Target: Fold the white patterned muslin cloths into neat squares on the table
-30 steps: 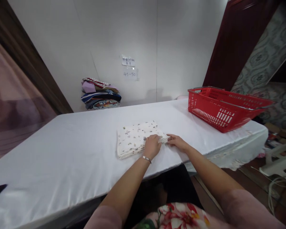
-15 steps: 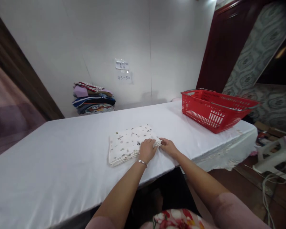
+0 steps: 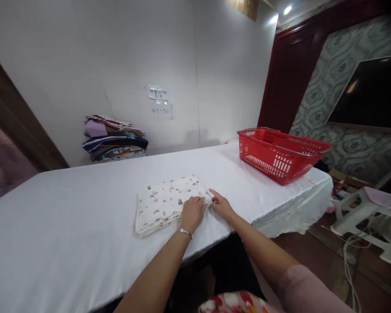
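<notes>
A white cloth with small printed figures (image 3: 164, 200) lies folded in several layers on the white-covered table (image 3: 84, 217). My left hand (image 3: 193, 211), with a bracelet at the wrist, rests on the cloth's near right part, its fingers bent over the edge. Close beside it, my right hand (image 3: 220, 206) is at the cloth's right corner, index finger stretched out and the others curled near the edge. Whether the right fingertips pinch the fabric is too small to tell.
A red basket (image 3: 280, 161) with metal handles stands at the table's right end. Several folded cloths (image 3: 115, 138) are stacked at the back left, by the wall. A white stool (image 3: 368, 213) and cables are on the floor at right.
The view has shifted, so the table items appear further left. My right hand's index finger is now more extended, and the cloth's right corner lies flatter between my hands.
</notes>
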{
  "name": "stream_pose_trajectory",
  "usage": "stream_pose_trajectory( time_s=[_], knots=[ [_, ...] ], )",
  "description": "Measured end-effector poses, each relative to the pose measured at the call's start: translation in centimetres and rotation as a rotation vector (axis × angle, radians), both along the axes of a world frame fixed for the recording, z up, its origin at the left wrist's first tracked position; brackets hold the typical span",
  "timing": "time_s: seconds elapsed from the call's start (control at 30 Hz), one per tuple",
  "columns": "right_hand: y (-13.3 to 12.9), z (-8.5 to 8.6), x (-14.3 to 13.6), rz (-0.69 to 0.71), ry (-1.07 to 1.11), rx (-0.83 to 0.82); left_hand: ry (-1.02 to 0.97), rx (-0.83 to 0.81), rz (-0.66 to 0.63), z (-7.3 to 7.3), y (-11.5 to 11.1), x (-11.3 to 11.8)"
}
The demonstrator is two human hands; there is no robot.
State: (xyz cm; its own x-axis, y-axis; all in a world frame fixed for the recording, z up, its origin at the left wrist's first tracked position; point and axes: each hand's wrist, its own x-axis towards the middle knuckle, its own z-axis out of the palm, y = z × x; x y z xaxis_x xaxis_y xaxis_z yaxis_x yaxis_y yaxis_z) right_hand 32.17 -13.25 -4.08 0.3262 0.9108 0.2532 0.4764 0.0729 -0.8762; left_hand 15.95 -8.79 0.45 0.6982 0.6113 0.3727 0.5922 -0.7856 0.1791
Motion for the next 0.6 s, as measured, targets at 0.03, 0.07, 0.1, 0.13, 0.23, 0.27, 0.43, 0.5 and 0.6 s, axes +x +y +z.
stream_pose_trajectory(
  time_s=[0.03,0.07,0.1,0.13,0.23,0.27,0.43,0.5,0.6],
  knots=[
    [-0.1,0.1,0.0,0.009,-0.029,0.002,-0.001,0.001,0.002,-0.1,0.0,0.1],
    [-0.3,0.1,0.0,0.017,-0.064,0.012,0.000,0.003,0.004,-0.2,-0.1,0.1],
    [-0.3,0.1,0.0,0.026,-0.097,0.026,0.001,0.005,0.006,-0.3,-0.1,0.2],
    [-0.4,0.1,0.1,0.034,-0.129,0.042,0.004,0.008,0.008,-0.3,-0.2,0.2],
    [-0.4,0.1,0.2,0.037,-0.169,0.064,0.012,0.012,0.015,-0.4,-0.3,0.3],
    [-0.4,0.1,0.2,0.031,-0.166,0.057,0.011,0.011,0.013,-0.3,-0.3,0.2],
    [-0.8,0.8,-0.1,0.004,-0.175,0.017,-0.010,0.009,-0.016,-0.2,-0.4,-1.1],
    [-1.0,1.0,-0.2,-0.008,-0.175,0.001,-0.012,0.022,0.004,-0.2,-0.5,-2.1],
    [-1.1,1.0,-0.3,-0.018,-0.165,-0.017,-0.016,0.045,0.053,-0.3,-0.6,-4.1]
  ],
)
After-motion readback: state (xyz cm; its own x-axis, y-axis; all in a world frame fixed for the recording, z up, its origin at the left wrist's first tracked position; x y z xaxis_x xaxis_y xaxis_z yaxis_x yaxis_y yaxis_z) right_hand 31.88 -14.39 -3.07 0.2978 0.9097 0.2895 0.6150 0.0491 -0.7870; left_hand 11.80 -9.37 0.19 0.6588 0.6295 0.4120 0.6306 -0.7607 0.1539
